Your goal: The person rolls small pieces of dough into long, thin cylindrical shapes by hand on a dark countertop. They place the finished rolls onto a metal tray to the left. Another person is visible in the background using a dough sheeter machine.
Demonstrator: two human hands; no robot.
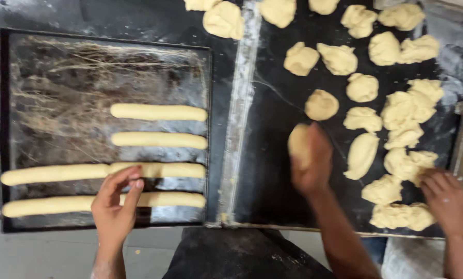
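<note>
Pale yellow rolled dough sticks [159,112] lie on a black rectangular metal baking tray [61,77] streaked with whitish-tan scratch marks. Cream-yellow lumps of raw dough [363,119] dot a flour-smeared black worktop [273,170].

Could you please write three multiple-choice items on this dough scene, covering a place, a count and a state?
1. Where do the dough sticks lie?
A on the dark tray
B on the floor
C in a bowl

2. How many rows of sticks are there?
A two
B four
C seven

3. The right hand is:
A empty
B closed on a dough lump
C holding a knife

Answers:
1. A: the sticks rest inside the tray's rim.
2. B: four rows show.
3. B: its grip wraps the lump.
</note>
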